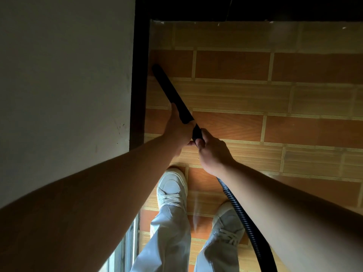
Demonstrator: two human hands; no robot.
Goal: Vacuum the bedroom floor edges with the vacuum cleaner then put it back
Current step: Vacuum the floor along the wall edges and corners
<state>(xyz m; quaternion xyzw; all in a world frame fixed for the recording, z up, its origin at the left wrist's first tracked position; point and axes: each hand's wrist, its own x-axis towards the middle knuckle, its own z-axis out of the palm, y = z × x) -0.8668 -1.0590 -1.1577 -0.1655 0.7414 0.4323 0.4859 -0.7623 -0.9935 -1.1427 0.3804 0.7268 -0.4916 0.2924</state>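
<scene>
A black vacuum nozzle (170,93) slants up and left, its tip resting on the floor against the dark baseboard (139,79). My left hand (177,128) grips the nozzle's lower end. Just behind it, my right hand (213,154) is closed on the black collar where the ribbed hose (242,214) joins. The hose runs down under my right forearm and leaves the frame at the bottom. The vacuum's body is out of view.
A pale wall (64,75) fills the left. The floor (275,99) is patterned in orange and tan wood-look blocks. A dark strip (245,8) crosses the top. My two feet in pale sneakers (172,188) stand near the wall.
</scene>
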